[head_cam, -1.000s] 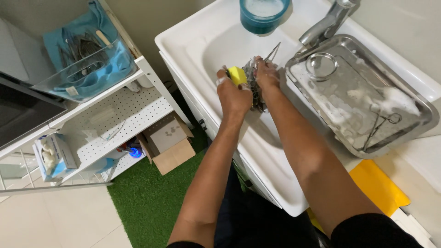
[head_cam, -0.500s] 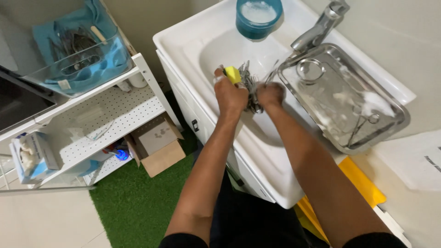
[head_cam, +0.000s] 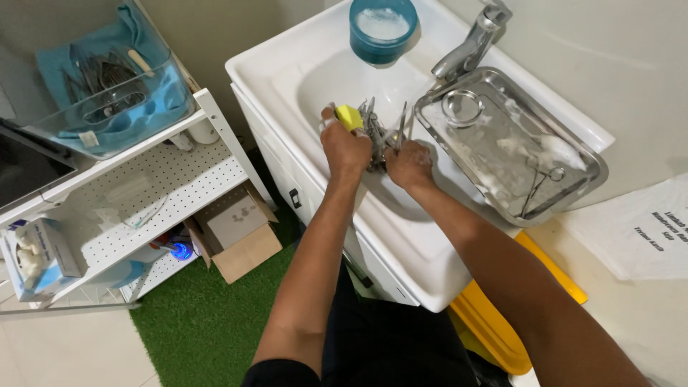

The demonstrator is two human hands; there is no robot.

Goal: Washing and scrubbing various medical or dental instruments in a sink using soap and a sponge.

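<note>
Scrubbing over the white sink (head_cam: 301, 79), the left hand (head_cam: 345, 147) is closed around a yellow sponge (head_cam: 349, 116), pressing it against a bundle of metal surgical instruments (head_cam: 378, 132) clutched tight in the right hand (head_cam: 408, 163). Just beside them, a soapy steel tray (head_cam: 573, 190) rests on the rim.

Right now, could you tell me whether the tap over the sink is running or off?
Off, as far as the view shows: no stream falls from the tap into the sink, though suds remain on the steel tray.
</note>
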